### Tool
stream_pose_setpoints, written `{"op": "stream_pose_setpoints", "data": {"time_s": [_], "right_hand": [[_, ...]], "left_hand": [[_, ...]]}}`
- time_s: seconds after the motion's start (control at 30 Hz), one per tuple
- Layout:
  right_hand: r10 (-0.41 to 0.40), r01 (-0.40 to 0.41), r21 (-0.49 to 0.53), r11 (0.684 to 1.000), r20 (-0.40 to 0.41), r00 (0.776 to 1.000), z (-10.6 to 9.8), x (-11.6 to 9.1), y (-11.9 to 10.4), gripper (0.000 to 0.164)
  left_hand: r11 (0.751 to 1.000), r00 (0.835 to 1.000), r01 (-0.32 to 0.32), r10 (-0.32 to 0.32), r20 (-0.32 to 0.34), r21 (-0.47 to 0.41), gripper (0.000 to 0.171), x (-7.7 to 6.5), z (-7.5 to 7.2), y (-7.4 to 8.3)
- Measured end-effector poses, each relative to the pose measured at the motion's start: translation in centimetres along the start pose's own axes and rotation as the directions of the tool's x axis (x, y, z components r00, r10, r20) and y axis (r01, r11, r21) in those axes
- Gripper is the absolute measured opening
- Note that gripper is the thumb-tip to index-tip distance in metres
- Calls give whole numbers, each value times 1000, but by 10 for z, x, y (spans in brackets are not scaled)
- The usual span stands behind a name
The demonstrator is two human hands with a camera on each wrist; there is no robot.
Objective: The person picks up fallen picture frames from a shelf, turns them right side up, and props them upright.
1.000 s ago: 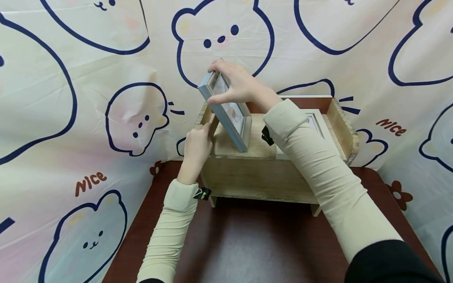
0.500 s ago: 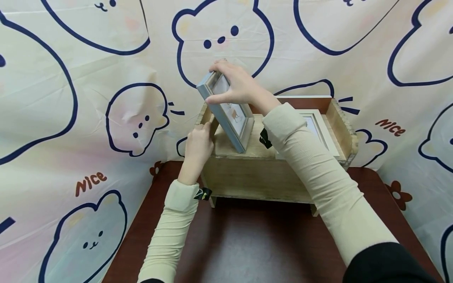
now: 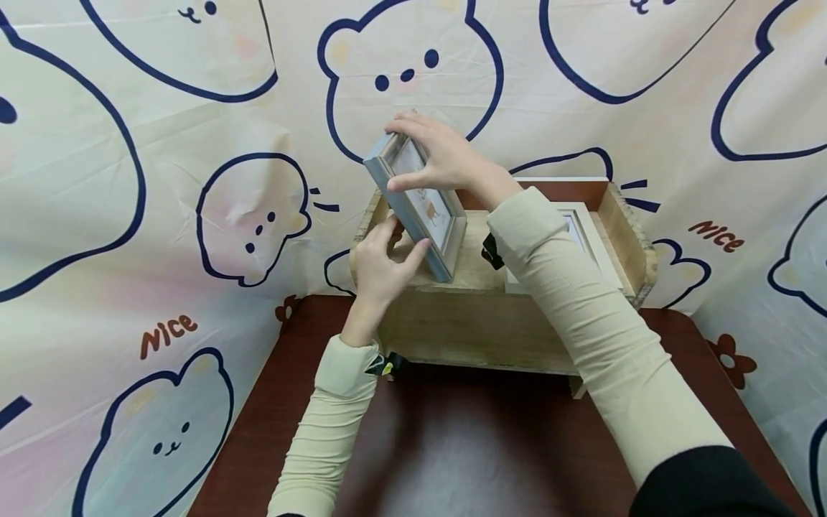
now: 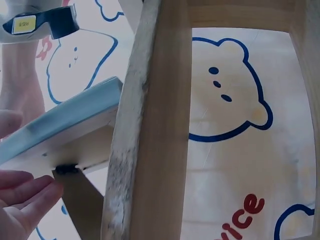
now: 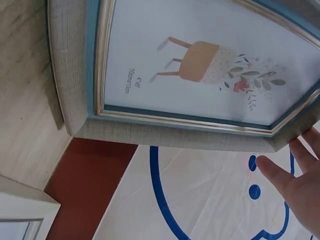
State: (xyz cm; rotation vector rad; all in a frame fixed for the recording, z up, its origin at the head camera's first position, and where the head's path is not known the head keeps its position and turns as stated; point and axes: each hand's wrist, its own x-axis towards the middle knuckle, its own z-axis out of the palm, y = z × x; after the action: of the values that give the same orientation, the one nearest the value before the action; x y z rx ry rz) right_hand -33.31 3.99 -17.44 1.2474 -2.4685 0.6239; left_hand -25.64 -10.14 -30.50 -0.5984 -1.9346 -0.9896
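Note:
A picture frame (image 3: pixel 431 212) with a blue outer edge and grey-beige face stands tilted on the wooden shelf (image 3: pixel 478 327). My right hand (image 3: pixel 446 154) grips its upper corner, thumb on the side edge and fingers over the top. The right wrist view shows its print of a chair with flowers (image 5: pixel 210 62). My left hand (image 3: pixel 381 269) is at the lower left edge, thumb tip against the front, fingers reaching behind. In the left wrist view, those relaxed fingers (image 4: pixel 37 197) lie beside the frame's brown stand leg (image 4: pixel 80 205), which hangs from a black hinge (image 4: pixel 67 169).
A white picture frame (image 3: pixel 584 230) lies on the shelf's right part, partly hidden by my right sleeve. Raised side panels bound the shelf, the right one (image 3: pixel 623 230) rough-edged. A dark red table (image 3: pixel 491 445) is underneath, with a bear-print cloth (image 3: pixel 258 122) behind.
My left hand has left its closed hold at the shelf's left side and moved right, spreading its thumb to the frame's edge. The right hand keeps its grip; the frame barely shifts.

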Motion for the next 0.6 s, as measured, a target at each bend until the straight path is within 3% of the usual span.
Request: {"op": "stream_pose_setpoints", "data": {"time_s": [0.3, 0.6], "right_hand": [[25, -25, -13, 1000, 57, 998, -6, 0, -1, 80], [-12, 15, -21, 1000, 153, 988, -16, 0, 12, 92]], "left_hand": [[998, 998, 56, -56, -3, -41, 32, 3, 8, 9], [991, 995, 104, -103, 14, -89, 27, 3, 8, 12]]}}
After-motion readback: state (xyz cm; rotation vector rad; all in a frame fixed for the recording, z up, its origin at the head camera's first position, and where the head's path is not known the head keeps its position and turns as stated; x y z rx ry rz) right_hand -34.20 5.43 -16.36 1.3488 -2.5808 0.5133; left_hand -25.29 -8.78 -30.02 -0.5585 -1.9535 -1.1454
